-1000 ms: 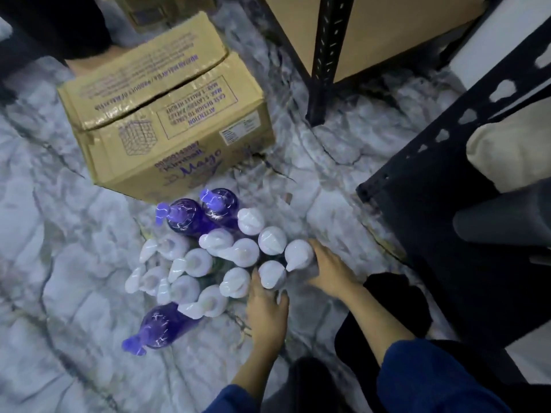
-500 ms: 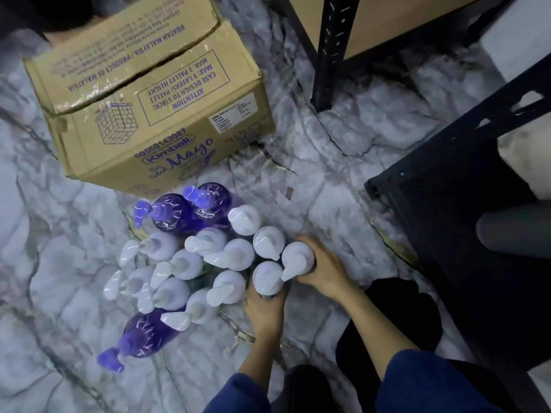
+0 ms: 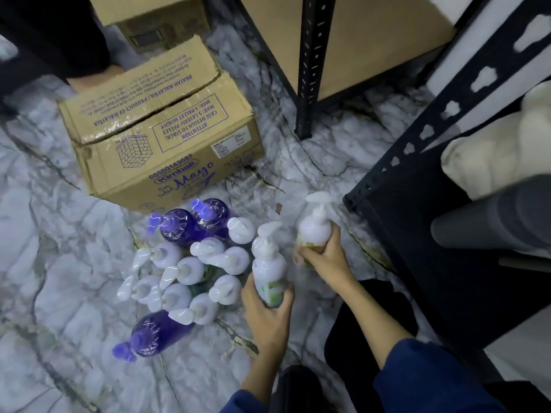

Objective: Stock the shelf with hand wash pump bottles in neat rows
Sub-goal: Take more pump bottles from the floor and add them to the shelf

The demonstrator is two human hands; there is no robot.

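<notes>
We grip 1 white bottle [image 3: 315, 231] in our right hand [image 3: 325, 254] and 1 other bottle [image 3: 268, 271] in our left hand [image 3: 267, 315], pumps pointing away; the dark shelf [image 3: 417, 234] stands just right, nearer our right hand.

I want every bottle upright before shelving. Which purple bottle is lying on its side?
The purple bottle nearest the camera, at the cluster's near-left edge, pump pointing outward. The other two purple bottles stand upright beside the cardboard box.
</notes>
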